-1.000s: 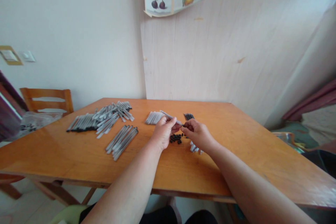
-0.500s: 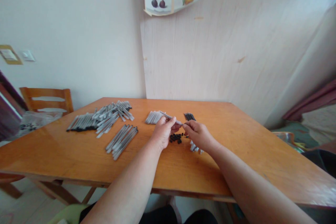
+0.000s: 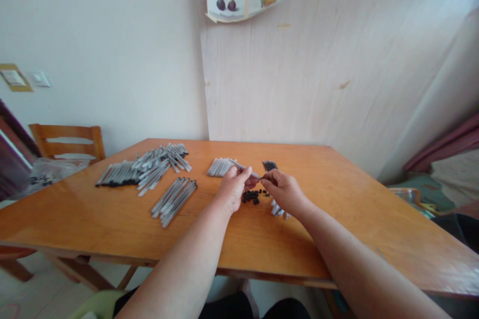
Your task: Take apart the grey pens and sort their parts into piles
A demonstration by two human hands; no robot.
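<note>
My left hand [image 3: 231,190] is closed around a pale, translucent pen barrel [image 3: 237,164], which slants down towards the right. At the barrel's right end the fingers of my right hand [image 3: 285,192] are pinched together. Something small and dark shows between those fingertips, too small to name. Just below the hands lie several small black plugs [image 3: 250,196]. Behind my left hand is a row of similar pale barrels [image 3: 218,166]. Thin black rods [image 3: 270,165] lie beyond my right hand, and whitish pieces [image 3: 277,209], partly hidden, lie beneath it.
On the left of the wooden table [image 3: 352,219] lie a heap of pale barrels with black ends [image 3: 149,167] and a smaller bundle of barrels [image 3: 174,201]. A wooden chair [image 3: 71,148] stands at the left, with a plastic bag [image 3: 52,167] on it. A wall rises behind the table.
My right fingertips have shifted very slightly at the barrel's end, and a little more dark material shows there. Both hands otherwise keep their places.
</note>
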